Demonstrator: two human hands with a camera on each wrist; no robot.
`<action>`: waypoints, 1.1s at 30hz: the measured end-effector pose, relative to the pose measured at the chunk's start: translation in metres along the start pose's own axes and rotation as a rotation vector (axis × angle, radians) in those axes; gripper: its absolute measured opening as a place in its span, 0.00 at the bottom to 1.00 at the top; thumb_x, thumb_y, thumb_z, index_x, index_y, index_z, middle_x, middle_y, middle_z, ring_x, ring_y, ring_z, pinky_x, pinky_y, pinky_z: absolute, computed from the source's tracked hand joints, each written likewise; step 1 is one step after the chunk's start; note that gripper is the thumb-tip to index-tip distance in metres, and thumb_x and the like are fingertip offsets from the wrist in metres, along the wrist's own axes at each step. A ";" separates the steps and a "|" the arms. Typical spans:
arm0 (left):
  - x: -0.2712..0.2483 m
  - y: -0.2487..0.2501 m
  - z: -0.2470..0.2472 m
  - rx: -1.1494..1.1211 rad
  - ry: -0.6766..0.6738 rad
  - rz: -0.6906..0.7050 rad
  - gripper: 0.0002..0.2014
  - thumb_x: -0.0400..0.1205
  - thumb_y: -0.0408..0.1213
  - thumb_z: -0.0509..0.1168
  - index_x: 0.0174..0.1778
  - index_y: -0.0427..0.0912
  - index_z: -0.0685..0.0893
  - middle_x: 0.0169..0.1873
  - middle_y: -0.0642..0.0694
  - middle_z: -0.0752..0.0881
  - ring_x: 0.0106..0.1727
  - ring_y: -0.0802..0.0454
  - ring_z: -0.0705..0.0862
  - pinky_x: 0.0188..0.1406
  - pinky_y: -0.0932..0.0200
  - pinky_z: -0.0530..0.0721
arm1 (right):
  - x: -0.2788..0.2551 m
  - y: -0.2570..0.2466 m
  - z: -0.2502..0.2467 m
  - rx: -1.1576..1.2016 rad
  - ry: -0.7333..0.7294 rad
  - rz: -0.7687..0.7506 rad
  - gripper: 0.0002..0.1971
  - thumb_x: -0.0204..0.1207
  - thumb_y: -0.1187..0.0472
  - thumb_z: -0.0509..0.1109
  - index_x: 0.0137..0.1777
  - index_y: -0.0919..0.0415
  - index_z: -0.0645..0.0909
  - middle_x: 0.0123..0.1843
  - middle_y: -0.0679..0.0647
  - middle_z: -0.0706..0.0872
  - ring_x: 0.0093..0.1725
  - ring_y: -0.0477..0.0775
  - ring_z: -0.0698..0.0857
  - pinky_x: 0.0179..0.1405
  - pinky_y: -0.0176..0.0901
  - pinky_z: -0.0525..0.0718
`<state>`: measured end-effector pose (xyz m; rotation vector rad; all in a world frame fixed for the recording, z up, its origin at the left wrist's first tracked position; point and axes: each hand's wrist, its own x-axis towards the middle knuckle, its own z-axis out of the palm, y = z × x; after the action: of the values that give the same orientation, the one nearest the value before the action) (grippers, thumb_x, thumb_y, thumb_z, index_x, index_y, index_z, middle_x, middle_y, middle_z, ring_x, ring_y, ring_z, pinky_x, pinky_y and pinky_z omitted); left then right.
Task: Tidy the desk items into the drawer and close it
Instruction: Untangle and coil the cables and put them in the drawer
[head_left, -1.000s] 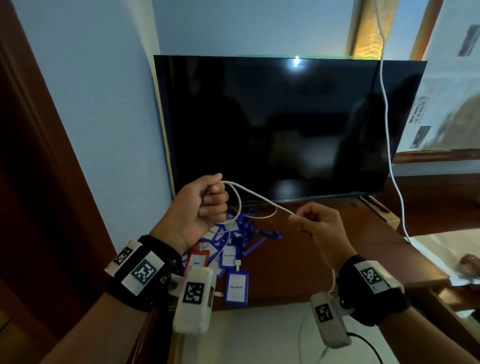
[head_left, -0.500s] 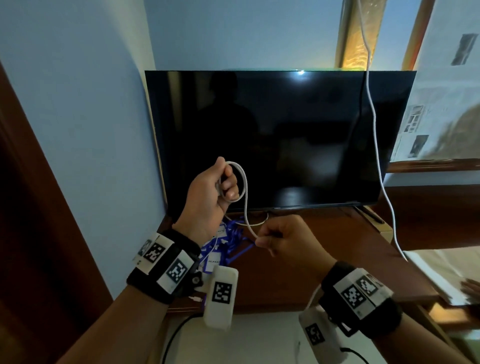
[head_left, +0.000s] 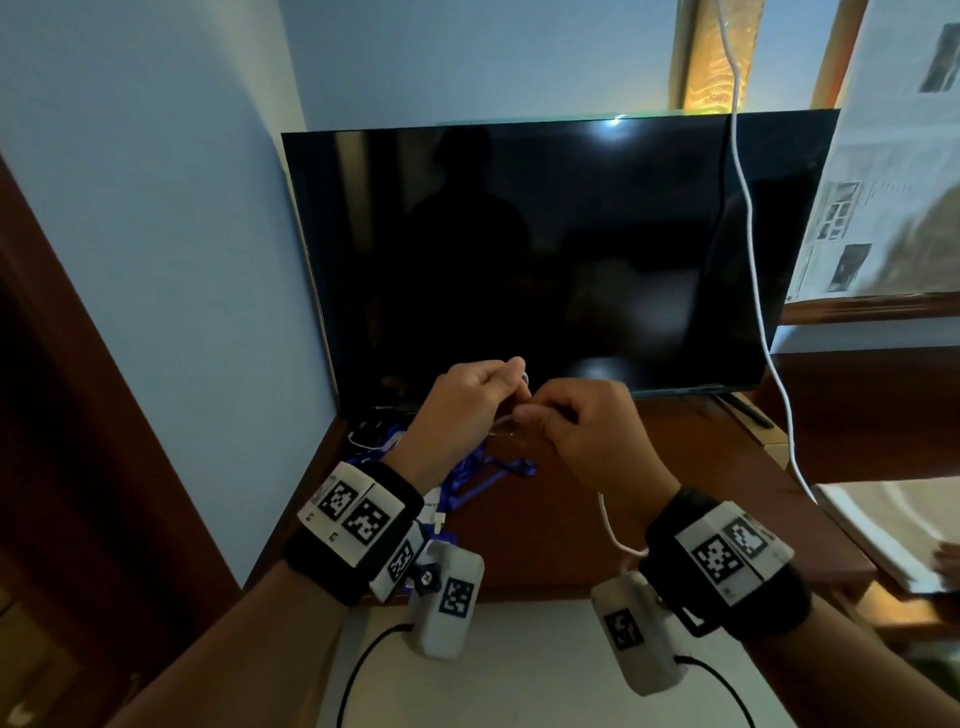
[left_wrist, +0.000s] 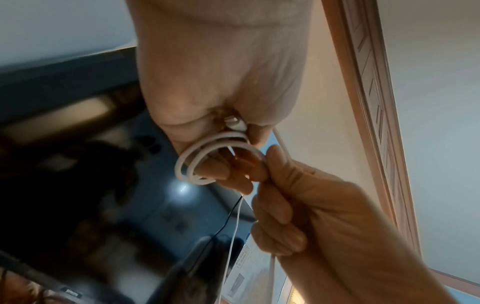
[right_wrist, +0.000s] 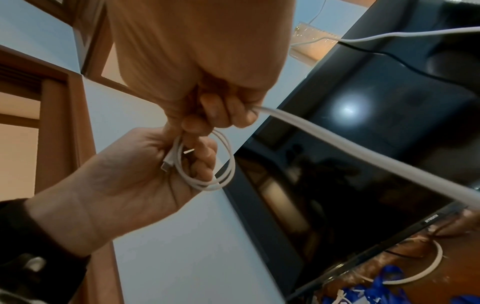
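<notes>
White cable (right_wrist: 228, 164): smooth matt plastic sheath, small shiny metal plug tip (right_wrist: 189, 151). Tabletop (head_left: 649, 499): dark reddish-brown wood, smooth, slight sheen. Screen (head_left: 545, 249): black, glossy, mirror-like glare spot; thin matt black plastic bezel. Lanyards (head_left: 498, 467): blue woven cloth ribbon, with clear glossy plastic badge sleeves. Wall (head_left: 182, 234): pale blue matt paint. Door frame (head_left: 78, 364): dark brown wood, smooth. Newspaper sheets (head_left: 893, 182): matt printed paper.

behind hands: monitor (head_left: 545, 249) blocks | below left: blue lanyards (head_left: 488, 473) clutter desk (head_left: 675, 467) | right: hanging white cord (head_left: 753, 260)
</notes>
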<state>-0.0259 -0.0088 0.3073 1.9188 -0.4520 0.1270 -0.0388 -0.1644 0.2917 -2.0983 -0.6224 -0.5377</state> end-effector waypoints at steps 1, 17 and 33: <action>0.000 0.000 0.000 0.017 -0.026 -0.020 0.20 0.88 0.46 0.55 0.37 0.41 0.83 0.33 0.42 0.84 0.37 0.45 0.85 0.41 0.53 0.85 | 0.000 0.001 0.001 -0.010 0.042 -0.019 0.05 0.78 0.59 0.71 0.44 0.61 0.86 0.29 0.41 0.80 0.29 0.37 0.81 0.25 0.26 0.75; -0.002 0.007 -0.004 -0.453 -0.261 -0.194 0.22 0.88 0.46 0.53 0.27 0.42 0.68 0.18 0.52 0.63 0.16 0.59 0.60 0.18 0.66 0.59 | 0.012 0.019 0.000 0.459 -0.177 0.209 0.17 0.83 0.57 0.63 0.50 0.74 0.82 0.35 0.72 0.81 0.27 0.50 0.76 0.24 0.30 0.72; 0.011 -0.032 -0.052 -0.969 0.027 -0.261 0.17 0.86 0.41 0.53 0.31 0.43 0.74 0.18 0.53 0.62 0.16 0.60 0.58 0.20 0.64 0.54 | -0.005 0.083 0.007 0.423 0.041 0.343 0.09 0.76 0.68 0.72 0.39 0.59 0.75 0.28 0.50 0.76 0.24 0.42 0.71 0.26 0.30 0.70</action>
<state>0.0022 0.0462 0.3022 1.0004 -0.1756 -0.2090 0.0090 -0.2016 0.2340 -1.7352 -0.3067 -0.2282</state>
